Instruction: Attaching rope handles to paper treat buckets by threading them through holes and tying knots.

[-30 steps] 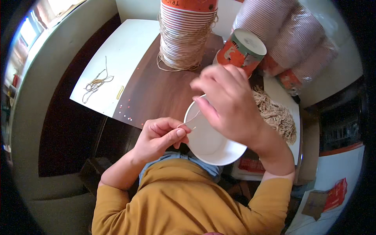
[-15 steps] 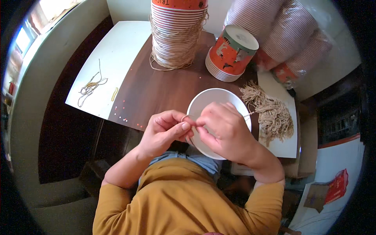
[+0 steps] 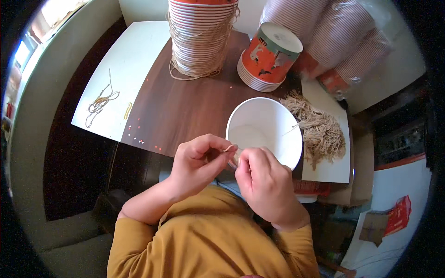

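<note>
A paper bucket (image 3: 248,125), white inside, stands mouth up at the table's near edge, in front of me. My left hand (image 3: 194,164) is at its near left rim, thumb and forefinger pinching the end of a piece of twine (image 3: 230,148). Close beside it, my right hand (image 3: 269,185) is closed with fingers curled at the near rim; what it grips, if anything, is hidden. On the bucket's right side, a short twine end (image 3: 293,128) pokes through the wall. Right of the bucket lies a tangled bundle of beige twine (image 3: 324,136).
A tall stack of buckets (image 3: 201,41) with twine handles stands at the back. Right of it sits an upside-down orange bucket stack (image 3: 271,58), before plastic-wrapped stacks (image 3: 336,39). Loose cord (image 3: 99,106), a yellow loop (image 3: 128,111) and small dots (image 3: 134,136) lie at left.
My right hand has drawn back from over the bucket's mouth to its near rim, moving away from the left fingertips. The left hand keeps its pinch on the twine.
</note>
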Available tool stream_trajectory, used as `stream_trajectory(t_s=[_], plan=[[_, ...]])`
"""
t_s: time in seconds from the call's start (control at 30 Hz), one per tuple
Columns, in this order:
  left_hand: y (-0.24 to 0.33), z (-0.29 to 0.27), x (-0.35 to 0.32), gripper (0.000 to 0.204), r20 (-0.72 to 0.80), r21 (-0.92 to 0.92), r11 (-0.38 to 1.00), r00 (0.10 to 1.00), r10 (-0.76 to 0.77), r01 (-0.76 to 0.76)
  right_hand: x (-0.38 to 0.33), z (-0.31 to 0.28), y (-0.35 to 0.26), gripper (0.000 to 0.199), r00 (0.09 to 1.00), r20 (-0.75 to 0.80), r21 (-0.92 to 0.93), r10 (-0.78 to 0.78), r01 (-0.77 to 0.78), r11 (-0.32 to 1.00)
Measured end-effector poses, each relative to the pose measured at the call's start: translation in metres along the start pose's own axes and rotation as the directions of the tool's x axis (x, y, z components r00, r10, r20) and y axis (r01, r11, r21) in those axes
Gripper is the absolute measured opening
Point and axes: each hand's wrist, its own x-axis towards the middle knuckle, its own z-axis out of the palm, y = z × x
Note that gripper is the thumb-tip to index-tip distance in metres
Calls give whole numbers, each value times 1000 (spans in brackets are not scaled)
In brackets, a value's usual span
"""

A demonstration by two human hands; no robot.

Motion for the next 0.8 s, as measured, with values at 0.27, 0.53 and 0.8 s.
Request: stream_trajectory(t_s=[0.27, 0.53, 0.8], plan=[[-17, -5, -3, 12, -81, -66, 998, 997, -19, 14, -2, 22, 5, 13, 991, -94, -150, -98, 84, 985], [-36, -15, 4, 16, -49, 752, 539, 785, 618, -378, -8, 82, 28, 15, 934, -355, -29, -28, 19, 999], [-34, -24, 8, 9, -368, -169, 984, 922, -117, 57, 16, 107, 31, 14, 927, -365, 156, 87, -31, 987]])
